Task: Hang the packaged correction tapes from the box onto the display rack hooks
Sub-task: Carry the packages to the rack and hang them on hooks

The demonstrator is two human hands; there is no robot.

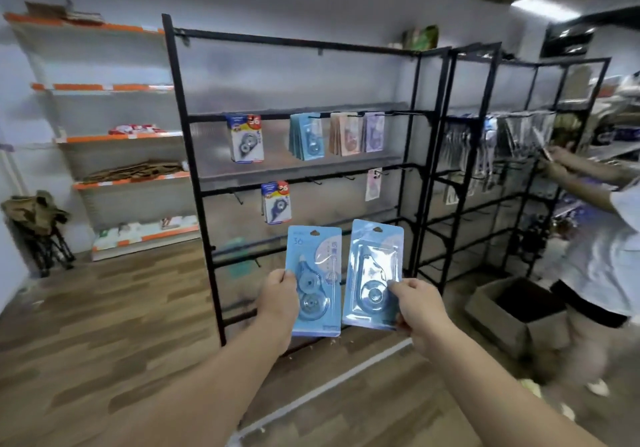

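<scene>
Left hand [278, 296] pinching blue pack [313, 256], right hand [420, 303] pinching second pack [374, 266], edges just apart, rack [180, 100] beyond

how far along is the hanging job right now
Done: packs already hang on the rack's upper row, including a blue bunch, with a few on the row below. In hand: the left hand grips a blue pack and the right hand pinches a second pack, neither hooked yet. Left: several second-row hooks are bare. What remains in the box cannot be seen.
</scene>
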